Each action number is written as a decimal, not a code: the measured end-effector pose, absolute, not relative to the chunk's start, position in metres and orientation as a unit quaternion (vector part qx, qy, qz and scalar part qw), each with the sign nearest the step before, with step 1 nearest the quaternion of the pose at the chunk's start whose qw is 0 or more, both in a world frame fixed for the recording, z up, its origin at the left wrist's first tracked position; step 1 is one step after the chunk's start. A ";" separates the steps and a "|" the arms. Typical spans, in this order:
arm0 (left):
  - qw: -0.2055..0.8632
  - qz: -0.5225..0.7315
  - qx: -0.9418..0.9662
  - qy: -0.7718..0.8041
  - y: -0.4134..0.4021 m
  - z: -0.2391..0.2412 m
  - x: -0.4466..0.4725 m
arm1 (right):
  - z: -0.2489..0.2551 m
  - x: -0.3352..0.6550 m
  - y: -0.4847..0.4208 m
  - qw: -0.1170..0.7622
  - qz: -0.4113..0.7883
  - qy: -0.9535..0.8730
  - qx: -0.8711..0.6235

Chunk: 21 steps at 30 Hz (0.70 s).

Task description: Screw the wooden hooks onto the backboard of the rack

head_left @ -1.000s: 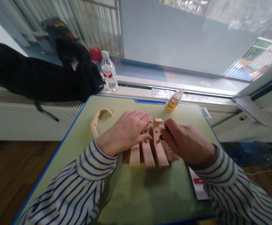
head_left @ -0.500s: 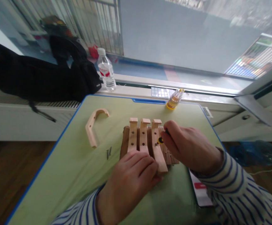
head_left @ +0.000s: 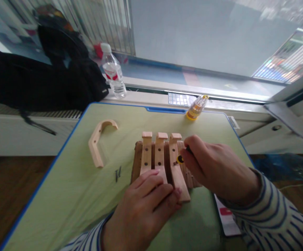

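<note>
Far left, a black backpack slumps beyond the desk, and a clear plastic water bottle stands just right of it on the white ledge. The green desk top, edged in blue, fills the middle of the scene.

On its left part lies a curved wooden piece, hook end pointing right, touching nothing. Just right of it, a few dark screws sit together on the bare green.

Centre of the desk: a dark slatted wooden block lies flat, with three flat wooden bars resting side by side across it, their far ends roughly level. Drilled holes show along the bars. So far the three bars are in place, while the curved piece and loose screws are off to the side. Whether any screw is seated in the holes is too small to tell.

The left hand lies palm down over the near ends of the bars, fingers nearly flat, bearing on the wood and gripping nothing.

To the right, the right hand is curled closed around a small yellow-and-black tool, probably a screwdriver, held against the rightmost bar; its tip is hidden. Beyond it, a small amber bottle stands at the far desk edge, and a white paper with a red mark pokes out near the right edge.
</note>
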<state>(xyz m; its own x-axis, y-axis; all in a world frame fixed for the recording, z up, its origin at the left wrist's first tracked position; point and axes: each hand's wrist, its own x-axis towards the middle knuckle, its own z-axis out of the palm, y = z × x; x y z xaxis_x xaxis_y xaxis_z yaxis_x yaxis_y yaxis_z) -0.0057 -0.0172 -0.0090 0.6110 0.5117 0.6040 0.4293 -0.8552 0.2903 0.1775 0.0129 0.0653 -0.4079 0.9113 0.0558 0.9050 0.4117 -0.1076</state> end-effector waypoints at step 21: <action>0.287 0.322 0.790 0.436 0.015 0.022 -0.008 | 0.085 0.180 0.015 -0.013 0.014 -0.874 -0.485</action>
<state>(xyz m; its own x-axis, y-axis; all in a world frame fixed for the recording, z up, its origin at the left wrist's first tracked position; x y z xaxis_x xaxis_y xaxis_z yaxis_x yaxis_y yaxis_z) -0.0079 0.0147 0.0220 0.4126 0.8732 0.2592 0.5030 -0.4557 0.7344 0.1802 0.0152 0.0848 -0.5295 0.8476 -0.0362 0.8483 0.5294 -0.0120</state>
